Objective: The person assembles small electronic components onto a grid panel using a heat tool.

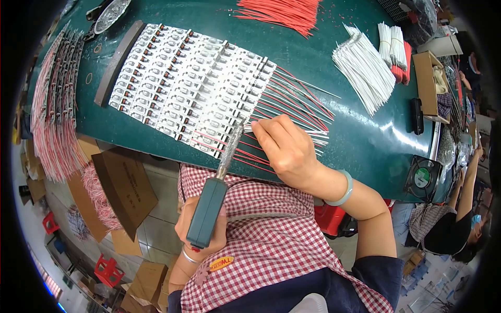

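My left hand [201, 229] grips the teal handle of a soldering iron [209, 208]. Its metal tip [236, 133] reaches up to the near edge of a panel of white circuit board strips [188, 78] on the green table [360, 141]. My right hand [284, 148], with a pale green bangle on the wrist, pinches thin red and white wires [313, 136] just right of the iron's tip. More red and white wires [297, 96] fan out from the right edge of the boards.
A loose pile of red wires [282, 13] lies at the far edge, with bundles of white wires [365, 68] and a cardboard box [430, 83] to the right. A small fan [422, 177] sits at the table's right end. Wired strips [55, 99] lie at left. Another person [454, 224] works at right.
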A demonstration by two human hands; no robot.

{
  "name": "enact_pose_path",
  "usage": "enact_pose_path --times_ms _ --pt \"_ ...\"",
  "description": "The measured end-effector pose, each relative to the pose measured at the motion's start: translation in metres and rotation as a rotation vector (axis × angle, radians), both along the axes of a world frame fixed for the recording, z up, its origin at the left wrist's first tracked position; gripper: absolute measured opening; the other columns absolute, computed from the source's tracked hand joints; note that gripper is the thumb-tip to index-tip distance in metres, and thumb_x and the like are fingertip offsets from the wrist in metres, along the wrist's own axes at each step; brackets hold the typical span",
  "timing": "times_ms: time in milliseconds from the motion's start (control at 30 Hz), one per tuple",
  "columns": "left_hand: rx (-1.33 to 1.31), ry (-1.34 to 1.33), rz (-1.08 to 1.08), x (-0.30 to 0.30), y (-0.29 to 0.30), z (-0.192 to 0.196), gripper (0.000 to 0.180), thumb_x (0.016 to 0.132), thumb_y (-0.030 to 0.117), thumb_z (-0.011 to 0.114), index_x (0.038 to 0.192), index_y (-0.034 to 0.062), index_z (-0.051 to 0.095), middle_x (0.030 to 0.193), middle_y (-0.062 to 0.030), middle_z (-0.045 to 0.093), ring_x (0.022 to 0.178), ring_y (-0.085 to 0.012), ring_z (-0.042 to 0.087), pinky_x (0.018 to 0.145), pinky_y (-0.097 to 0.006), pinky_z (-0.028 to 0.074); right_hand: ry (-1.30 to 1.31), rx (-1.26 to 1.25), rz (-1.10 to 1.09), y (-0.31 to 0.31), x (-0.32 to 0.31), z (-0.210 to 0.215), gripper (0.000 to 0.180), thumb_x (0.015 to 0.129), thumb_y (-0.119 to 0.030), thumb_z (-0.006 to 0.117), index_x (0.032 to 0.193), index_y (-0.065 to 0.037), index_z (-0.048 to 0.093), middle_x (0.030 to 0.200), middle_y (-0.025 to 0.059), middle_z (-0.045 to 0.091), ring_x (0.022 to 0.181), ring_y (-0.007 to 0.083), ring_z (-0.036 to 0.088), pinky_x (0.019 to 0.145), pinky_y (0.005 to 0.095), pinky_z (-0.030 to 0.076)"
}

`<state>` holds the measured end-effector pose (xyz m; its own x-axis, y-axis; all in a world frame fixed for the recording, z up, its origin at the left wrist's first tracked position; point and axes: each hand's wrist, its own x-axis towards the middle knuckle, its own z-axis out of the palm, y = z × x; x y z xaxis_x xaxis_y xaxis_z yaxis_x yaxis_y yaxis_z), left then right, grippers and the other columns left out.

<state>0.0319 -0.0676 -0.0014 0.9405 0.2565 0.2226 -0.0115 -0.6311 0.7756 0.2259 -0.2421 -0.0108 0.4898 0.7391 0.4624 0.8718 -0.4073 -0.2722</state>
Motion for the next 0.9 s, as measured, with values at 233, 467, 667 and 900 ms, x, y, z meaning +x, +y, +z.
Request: enact_pose_path --times_ms 233,467,667,900 --pt "0.031 0.001 0.070 -0.023 0.001 -0.020 0.022 0.079 0.004 0.076 0.099 -0.0051 0.074 0.098 -0.0197 0.072 0.084 -0.0323 0.074 0.069 -0.035 0.060 -0.008 -0.004 -0.011 -0.001 0.000 -0.001 0.039 0.071 -0.001 0.067 0.108 0.011 0.067 0.099 0.0143 0.068 0.082 0.0256 0.064 0.064 0.0337 0.055" --pt "-0.011 0.004 0.081 -0.022 -0.001 -0.017 0.022 0.080 0.004 0.076 0.099 -0.0059 0.074 0.100 -0.0204 0.073 0.087 -0.0337 0.075 0.072 -0.036 0.061 -0.015 0.081 -0.006 -0.001 -0.007 -0.002 0.041 0.069 -0.001 0.067 0.108 0.011 0.068 0.098 0.0147 0.068 0.081 0.0258 0.064 0.064 0.0347 0.056" --pt "0.024 -0.009 0.037 -0.008 -0.001 -0.002 0.021 0.078 0.002 0.077 0.099 -0.0042 0.074 0.101 -0.0195 0.072 0.086 -0.0331 0.074 0.071 -0.035 0.060 0.006 0.044 -0.003 0.000 -0.009 -0.003 0.041 0.069 -0.002 0.067 0.108 0.011 0.068 0.098 0.0151 0.069 0.080 0.0265 0.064 0.062 0.0343 0.055" --pt "0.031 -0.048 0.025 -0.001 -0.002 -0.001 0.022 0.076 0.000 0.077 0.097 -0.0030 0.073 0.097 -0.0169 0.071 0.083 -0.0306 0.072 0.068 -0.033 0.057 -0.011 0.031 0.011 0.001 -0.008 -0.004 0.039 0.071 -0.002 0.067 0.107 0.012 0.067 0.099 0.0153 0.068 0.080 0.0266 0.064 0.063 0.0342 0.055"
